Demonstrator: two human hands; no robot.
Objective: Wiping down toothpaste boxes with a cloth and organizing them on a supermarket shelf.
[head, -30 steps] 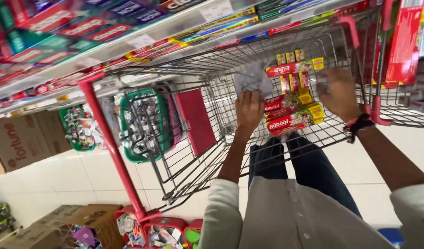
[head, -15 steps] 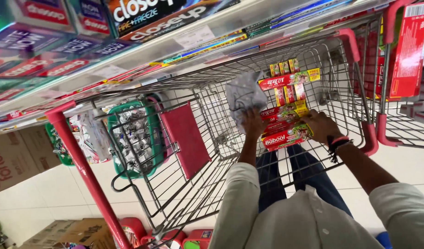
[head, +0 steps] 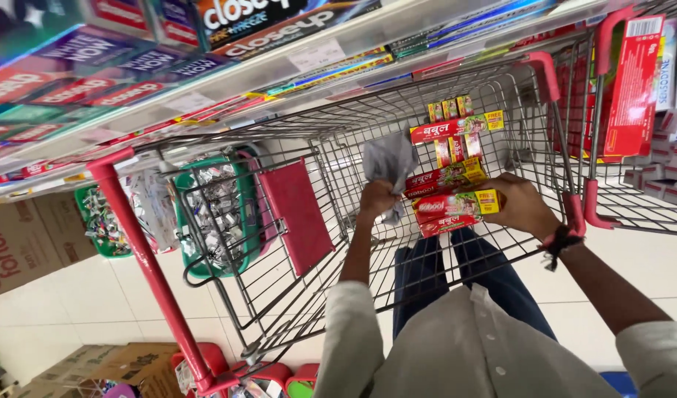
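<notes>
1. Inside the wire trolley [head: 294, 309], the right hand [head: 526, 206] is closed round the end of a red toothpaste carton [head: 456, 214].
2. Light, stiff, crushable cardboard; best held across its long sides.
3. Left hand [head: 377, 199] clutches a grey, crumpled wrapper [head: 388, 158], probably plastic.

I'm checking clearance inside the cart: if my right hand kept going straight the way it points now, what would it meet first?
The right hand already grips red and yellow cartons and points left. Going on, it would probably meet the left hand, which holds a crumpled grey wrapper close by, though depth is hard to judge.
</notes>
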